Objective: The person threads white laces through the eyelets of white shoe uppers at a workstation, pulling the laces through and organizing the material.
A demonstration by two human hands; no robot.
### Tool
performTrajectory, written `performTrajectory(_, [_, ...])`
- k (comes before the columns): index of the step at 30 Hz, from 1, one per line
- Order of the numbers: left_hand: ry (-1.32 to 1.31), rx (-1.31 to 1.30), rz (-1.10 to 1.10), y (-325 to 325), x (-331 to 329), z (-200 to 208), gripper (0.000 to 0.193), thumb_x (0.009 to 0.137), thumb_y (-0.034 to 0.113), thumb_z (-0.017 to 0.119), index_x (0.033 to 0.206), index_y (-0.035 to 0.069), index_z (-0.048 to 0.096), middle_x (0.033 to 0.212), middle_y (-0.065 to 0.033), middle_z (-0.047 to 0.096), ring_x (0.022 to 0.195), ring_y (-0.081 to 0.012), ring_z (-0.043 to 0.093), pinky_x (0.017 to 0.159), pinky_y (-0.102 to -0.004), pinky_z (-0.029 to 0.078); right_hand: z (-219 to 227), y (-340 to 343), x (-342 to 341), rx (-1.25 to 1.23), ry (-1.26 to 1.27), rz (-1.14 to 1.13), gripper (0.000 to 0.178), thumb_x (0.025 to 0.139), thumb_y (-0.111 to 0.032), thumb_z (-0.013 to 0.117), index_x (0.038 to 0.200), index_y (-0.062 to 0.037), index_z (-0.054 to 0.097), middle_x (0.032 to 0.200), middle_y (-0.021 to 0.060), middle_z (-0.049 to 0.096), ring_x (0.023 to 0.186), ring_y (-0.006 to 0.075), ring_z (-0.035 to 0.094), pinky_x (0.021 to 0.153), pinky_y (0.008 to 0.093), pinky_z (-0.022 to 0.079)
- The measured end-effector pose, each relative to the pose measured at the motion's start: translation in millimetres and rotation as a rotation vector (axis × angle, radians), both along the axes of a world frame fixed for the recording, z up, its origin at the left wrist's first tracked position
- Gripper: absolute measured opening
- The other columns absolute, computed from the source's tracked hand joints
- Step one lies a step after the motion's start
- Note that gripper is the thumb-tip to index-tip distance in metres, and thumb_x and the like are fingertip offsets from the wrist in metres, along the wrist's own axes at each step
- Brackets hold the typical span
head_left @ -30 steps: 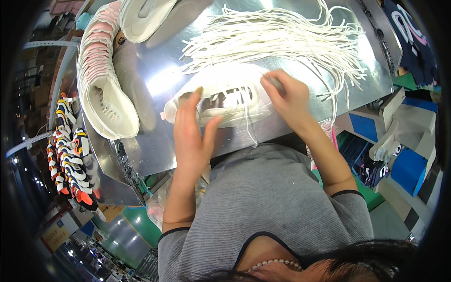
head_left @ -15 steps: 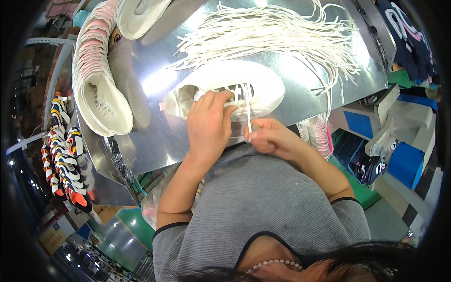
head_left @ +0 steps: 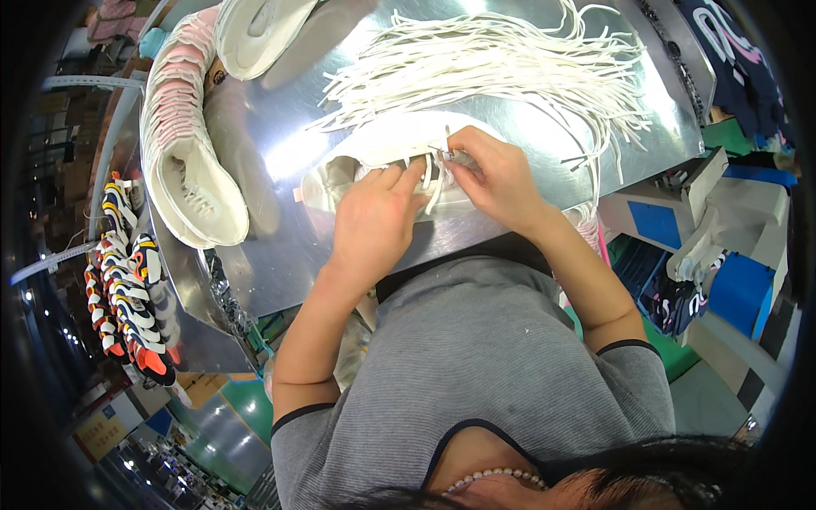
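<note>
White shoe and white laces lie on a shiny silver surface; stacked soles are white and pink.

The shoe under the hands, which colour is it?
White shoe, seen best in the head view.

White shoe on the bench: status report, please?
Left hand pressing white shoe. Right hand pinching lace at eyelets. Loose laces piled behind, nothing blocking.
</note>
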State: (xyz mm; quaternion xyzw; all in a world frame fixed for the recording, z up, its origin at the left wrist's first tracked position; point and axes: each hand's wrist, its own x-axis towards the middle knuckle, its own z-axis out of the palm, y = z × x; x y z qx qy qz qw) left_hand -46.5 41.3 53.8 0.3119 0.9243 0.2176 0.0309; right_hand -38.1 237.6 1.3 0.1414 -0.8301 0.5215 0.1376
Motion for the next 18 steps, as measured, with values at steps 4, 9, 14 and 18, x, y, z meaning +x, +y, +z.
performTrajectory(4, [-0.254, 0.095, -0.031, -7, -4, 0, 0.031, 0.089, 0.014, 0.069, 0.116, 0.000, 0.064, 0.093, -0.0141, 0.064, 0.088, -0.0340, 0.062, 0.079, -0.0397, 0.050, -3, 2, -2, 0.012, -0.011, -0.009, 0.023, 0.081, 0.001, 0.068, 0.102, -0.0054, 0.061, 0.092, 0.0089, 0.064, 0.068, 0.0279, 0.063, 0.060, 0.0354, 0.048])
performTrajectory(9, [-0.550, 0.243, -0.038, -11, -7, 2, 0.032, 0.093, 0.015, 0.068, 0.119, -0.001, 0.063, 0.109, -0.0159, 0.069, 0.100, -0.0266, 0.065, 0.088, -0.0337, 0.049, -6, 2, -3, -0.027, -0.061, -0.065, 0.027, 0.079, 0.003, 0.068, 0.103, -0.0075, 0.061, 0.092, 0.0081, 0.065, 0.068, 0.0271, 0.063, 0.060, 0.0350, 0.048])
performTrajectory(14, [-0.534, 0.247, 0.131, -1, -6, -8, 0.029, 0.089, 0.021, 0.073, 0.106, -0.002, 0.066, 0.094, -0.0166, 0.071, 0.085, -0.0312, 0.067, 0.077, -0.0367, 0.051, -6, 5, -5, -0.014, -0.077, -0.025, 0.026, 0.081, 0.001, 0.068, 0.104, -0.0089, 0.061, 0.093, 0.0078, 0.066, 0.068, 0.0262, 0.063, 0.060, 0.0344, 0.048])
performTrajectory(18, [-0.316, 0.170, 0.208, 9, 2, -16, 0.023, 0.086, 0.021, 0.077, 0.089, 0.000, 0.067, 0.079, -0.0090, 0.069, 0.064, -0.0209, 0.063, 0.062, -0.0317, 0.050, -2, 0, -4, -0.189, -0.129, -0.149, 0.016, 0.090, -0.006, 0.067, 0.104, -0.0063, 0.061, 0.093, 0.0095, 0.068, 0.071, 0.0217, 0.066, 0.062, 0.0325, 0.050])
